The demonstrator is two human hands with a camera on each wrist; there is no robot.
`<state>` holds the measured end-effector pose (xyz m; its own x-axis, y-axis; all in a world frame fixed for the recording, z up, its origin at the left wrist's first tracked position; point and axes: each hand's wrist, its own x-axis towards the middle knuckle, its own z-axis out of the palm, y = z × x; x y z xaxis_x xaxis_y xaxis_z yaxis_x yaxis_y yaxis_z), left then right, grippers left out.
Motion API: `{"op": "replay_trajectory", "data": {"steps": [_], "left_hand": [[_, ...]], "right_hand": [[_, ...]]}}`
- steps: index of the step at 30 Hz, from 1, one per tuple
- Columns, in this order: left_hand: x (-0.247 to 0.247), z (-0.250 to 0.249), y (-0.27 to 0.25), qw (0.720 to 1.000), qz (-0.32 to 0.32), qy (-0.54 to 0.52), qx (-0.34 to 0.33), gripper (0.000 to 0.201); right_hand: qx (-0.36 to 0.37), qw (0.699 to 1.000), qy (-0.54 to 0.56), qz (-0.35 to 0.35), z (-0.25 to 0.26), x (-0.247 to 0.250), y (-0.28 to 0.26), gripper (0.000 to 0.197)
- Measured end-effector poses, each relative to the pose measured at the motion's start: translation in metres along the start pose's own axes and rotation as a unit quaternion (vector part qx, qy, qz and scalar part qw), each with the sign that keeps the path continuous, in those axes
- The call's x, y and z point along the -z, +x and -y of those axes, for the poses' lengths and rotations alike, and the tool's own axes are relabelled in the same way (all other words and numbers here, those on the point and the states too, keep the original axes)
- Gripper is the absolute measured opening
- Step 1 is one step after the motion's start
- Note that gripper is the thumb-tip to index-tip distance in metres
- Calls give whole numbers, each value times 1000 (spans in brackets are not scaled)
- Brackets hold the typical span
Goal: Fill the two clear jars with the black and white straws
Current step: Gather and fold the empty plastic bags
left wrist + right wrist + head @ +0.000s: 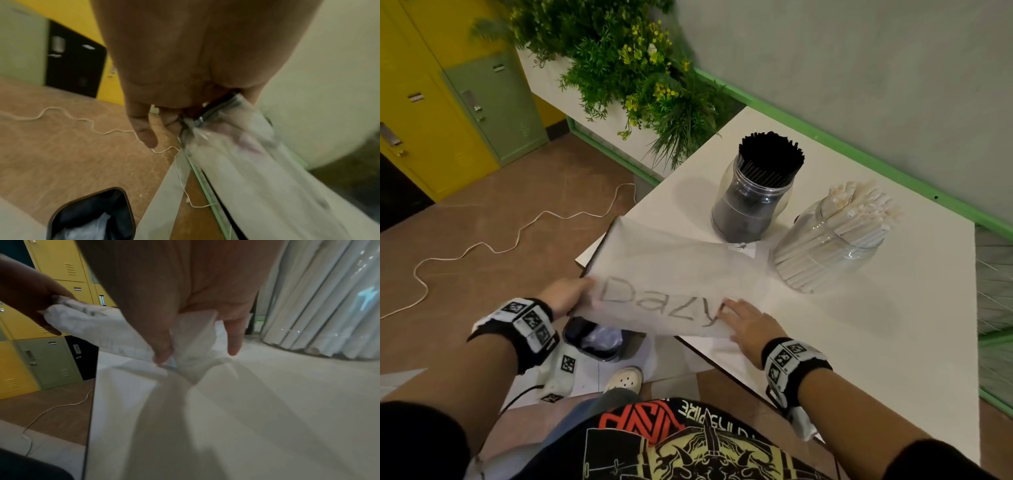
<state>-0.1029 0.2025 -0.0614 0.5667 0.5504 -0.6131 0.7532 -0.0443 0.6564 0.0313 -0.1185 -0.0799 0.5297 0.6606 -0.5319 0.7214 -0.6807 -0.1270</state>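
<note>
Nearest the camera, both hands work an empty translucent plastic bag printed "Dazy" (664, 284), which lies half on the white table (859, 342) and half out over its near-left edge. At the bag's left end, off the table, the left hand (566, 294) has its fingers closed round the gathered plastic; the left wrist view shows the film bunched in that grip. At the right end the right hand (750, 329) lies low on the table, thumb and a finger pinching a fold of the bag while another finger points out straight. Held at both ends like this, the bag looks ready to be lifted away, probably toward the dark waste bin with a plastic liner (594, 339) on the floor just below the table edge.

Farther back, near each other, stand the two clear jars. A clear jar packed with black straws (755, 195) is upright behind the bag's far edge. To its right, a clear jar packed with white paper straws (832, 240) seems to tilt rightward, though the wide lens may exaggerate this. Both look full, so the filling appears done and only the wrapper remains to clear.
</note>
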Motion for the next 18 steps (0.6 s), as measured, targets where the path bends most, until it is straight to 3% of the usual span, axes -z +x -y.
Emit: {"op": "replay_trajectory", "data": {"steps": [2, 4, 6, 7, 8, 10, 12, 15, 18], "left_hand": [[10, 7, 6, 996, -3, -87, 29, 24], [13, 9, 8, 987, -7, -155, 42, 21], [16, 11, 12, 984, -32, -176, 24, 20], [17, 12, 13, 986, -45, -162, 9, 16], [18, 15, 15, 992, -55, -115, -14, 23], [18, 20, 17, 992, -58, 58, -96, 66], [9, 17, 14, 956, -60, 224, -178, 98], [-12, 1, 1, 918, -60, 283, -271, 102], [-24, -4, -2, 855, -59, 315, -407, 98]], "right_hand": [[0, 999, 48, -19, -6, 0, -2, 50], [-44, 991, 124, -34, -12, 6, -4, 33], [-86, 977, 183, -69, -18, 14, -3, 14], [-102, 968, 215, -86, -22, 18, -3, 15], [-116, 956, 251, -97, -26, 21, -4, 19], [-133, 933, 314, -116, -34, 27, -5, 27], [-142, 919, 348, -122, -39, 31, -7, 33], [-176, 892, 400, -113, -48, 32, -8, 37], [-217, 846, 478, -99, -56, 25, -4, 38]]}}
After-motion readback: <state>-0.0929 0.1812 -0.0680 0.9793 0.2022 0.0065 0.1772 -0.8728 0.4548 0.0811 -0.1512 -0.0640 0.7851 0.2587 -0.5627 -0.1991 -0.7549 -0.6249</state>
